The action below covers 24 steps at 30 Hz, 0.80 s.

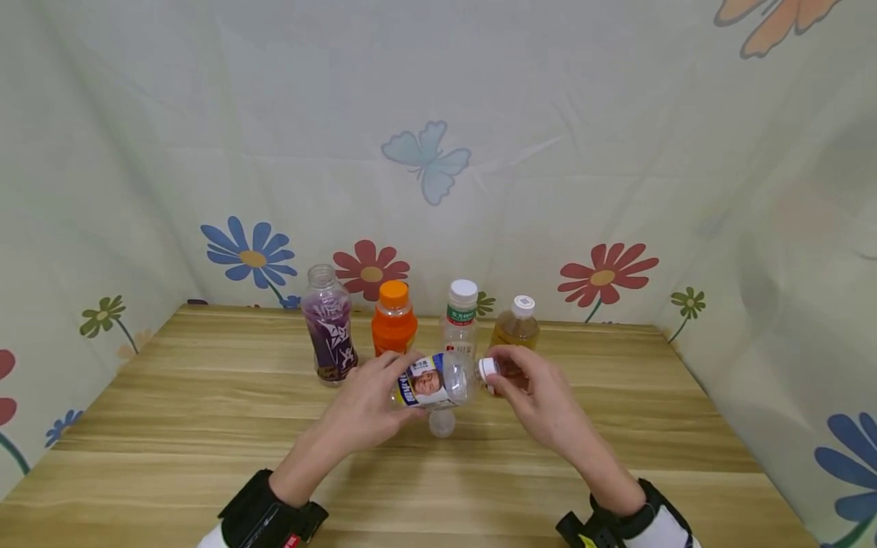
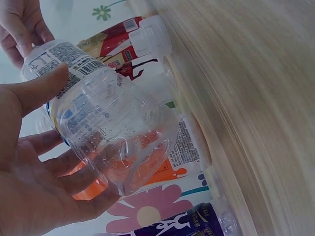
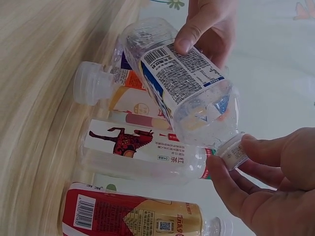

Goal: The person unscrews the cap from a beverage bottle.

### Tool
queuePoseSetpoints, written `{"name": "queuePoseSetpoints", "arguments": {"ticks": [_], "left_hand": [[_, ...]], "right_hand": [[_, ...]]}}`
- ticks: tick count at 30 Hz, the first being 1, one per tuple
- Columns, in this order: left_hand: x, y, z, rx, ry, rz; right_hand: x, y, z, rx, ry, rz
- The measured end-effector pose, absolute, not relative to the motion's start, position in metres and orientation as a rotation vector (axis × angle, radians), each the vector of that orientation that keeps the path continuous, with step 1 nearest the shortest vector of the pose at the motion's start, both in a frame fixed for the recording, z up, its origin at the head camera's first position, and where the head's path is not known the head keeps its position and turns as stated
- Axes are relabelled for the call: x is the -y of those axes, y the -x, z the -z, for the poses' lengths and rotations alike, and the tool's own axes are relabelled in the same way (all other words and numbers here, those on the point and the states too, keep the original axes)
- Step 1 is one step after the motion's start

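A clear plastic bottle (image 1: pixel 457 378) with a blue, white and yellow label lies tilted in the air above the table, its neck toward the right. My left hand (image 1: pixel 373 399) grips it round the body; in the left wrist view the thumb presses the label and the bottle (image 2: pixel 118 130) looks empty. Thumb and fingers of my right hand (image 1: pixel 541 392) pinch the white cap (image 3: pixel 233 152) at the bottle's mouth. Whether the cap is threaded tight cannot be told. Below the bottle, a small translucent piece (image 1: pixel 441 423) stands on the table.
Along the back stand a purple-labelled bottle (image 1: pixel 329 327) with an uncapped mouth, an orange bottle (image 1: pixel 393 327) with an orange cap, a clear white-capped bottle (image 1: pixel 461 316) and an amber bottle (image 1: pixel 515 329). The wooden table (image 1: pixel 205 426) meets a flowered cloth (image 1: pixel 514 205) behind.
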<state>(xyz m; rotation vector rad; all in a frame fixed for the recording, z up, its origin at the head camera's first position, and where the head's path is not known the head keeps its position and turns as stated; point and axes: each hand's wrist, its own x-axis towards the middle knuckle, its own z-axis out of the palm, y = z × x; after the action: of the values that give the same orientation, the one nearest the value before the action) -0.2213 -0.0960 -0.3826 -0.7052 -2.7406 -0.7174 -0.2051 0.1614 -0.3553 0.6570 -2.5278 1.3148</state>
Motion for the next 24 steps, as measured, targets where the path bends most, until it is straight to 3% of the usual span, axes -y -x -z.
{"name": "queuePoseSetpoints", "arguments": {"ticks": [12, 24], "left_hand": [[0.0955, 0.2213, 0.3813, 2.744, 0.707, 0.781], [0.0959, 0.2215, 0.3825, 2.749, 0.724, 0.735]], "right_hand": [[-0.1611, 0.2051, 0.3547, 2.505, -0.673, -1.289], [-0.1596, 0.2071, 0.3577, 2.640, -0.507, -1.345]]}}
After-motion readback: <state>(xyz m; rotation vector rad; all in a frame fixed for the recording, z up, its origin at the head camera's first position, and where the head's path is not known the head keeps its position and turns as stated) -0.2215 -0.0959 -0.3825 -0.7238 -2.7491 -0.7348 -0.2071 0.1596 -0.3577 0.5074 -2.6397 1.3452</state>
